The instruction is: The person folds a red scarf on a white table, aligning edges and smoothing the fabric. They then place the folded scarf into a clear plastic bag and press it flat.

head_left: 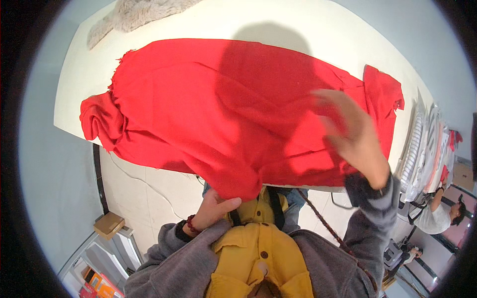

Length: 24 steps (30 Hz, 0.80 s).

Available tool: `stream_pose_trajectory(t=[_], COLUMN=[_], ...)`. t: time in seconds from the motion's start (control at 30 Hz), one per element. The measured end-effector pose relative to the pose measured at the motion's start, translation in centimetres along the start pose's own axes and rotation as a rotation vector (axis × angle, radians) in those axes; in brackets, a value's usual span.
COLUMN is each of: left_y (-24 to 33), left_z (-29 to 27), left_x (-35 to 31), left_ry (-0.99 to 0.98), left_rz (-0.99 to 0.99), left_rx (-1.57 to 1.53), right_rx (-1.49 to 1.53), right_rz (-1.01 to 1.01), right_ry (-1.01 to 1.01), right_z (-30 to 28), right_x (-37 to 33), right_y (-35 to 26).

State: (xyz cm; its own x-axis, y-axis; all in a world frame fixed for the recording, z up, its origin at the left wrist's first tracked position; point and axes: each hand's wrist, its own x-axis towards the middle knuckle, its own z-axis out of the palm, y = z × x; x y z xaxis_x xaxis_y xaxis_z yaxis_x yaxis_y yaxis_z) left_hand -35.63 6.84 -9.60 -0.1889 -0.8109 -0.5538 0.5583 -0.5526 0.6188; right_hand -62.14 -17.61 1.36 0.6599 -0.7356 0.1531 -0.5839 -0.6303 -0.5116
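A large red shawl (pixel 184 104), fringed along its left edge, lies spread and rumpled across a white table. Its left end is bunched up, and a flap folds over at the right end. At the near edge, my left hand (pixel 211 212) grips a part that hangs over the table's edge, thumb on top and the other fingers hidden beneath the cloth. My right hand (pixel 350 131) hovers over the right half of the shawl, slightly blurred, its fingers curved and apart with nothing between them.
Beige fluffy fur (pixel 141 12) lies at the far left of the white table (pixel 343 30). Several garments in clear covers (pixel 422 149) hang at the right. Two people are farther off on the right. A small cardboard box (pixel 109 225) sits at lower left, near a cable on the floor.
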Motion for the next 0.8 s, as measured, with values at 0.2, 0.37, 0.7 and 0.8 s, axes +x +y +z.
stream_pose_trajectory(t=[0.2,0.37,0.7,0.8], left_y=[1.3,2.5,1.1,1.3], left_z=[1.5,0.6,-1.2,-1.4], left_x=[-0.2,-0.3,0.3,0.3], left_ry=[0.020,0.065,-0.157,-0.239], left_rz=[0.140,0.084,-0.104,-0.141], left_rx=[-0.442,-0.571,-0.812,-0.856], right_rx=[0.194,0.187,0.520,0.552], right_rz=[0.128,0.016,0.116,0.194], right_ry=[-0.513,-0.704,-0.735,-0.653], right_z=[7.6,7.1,5.3,2.8], right_x=[8.8,9.3,8.3,7.8], right_y=[1.0,2.2,5.0,4.8])
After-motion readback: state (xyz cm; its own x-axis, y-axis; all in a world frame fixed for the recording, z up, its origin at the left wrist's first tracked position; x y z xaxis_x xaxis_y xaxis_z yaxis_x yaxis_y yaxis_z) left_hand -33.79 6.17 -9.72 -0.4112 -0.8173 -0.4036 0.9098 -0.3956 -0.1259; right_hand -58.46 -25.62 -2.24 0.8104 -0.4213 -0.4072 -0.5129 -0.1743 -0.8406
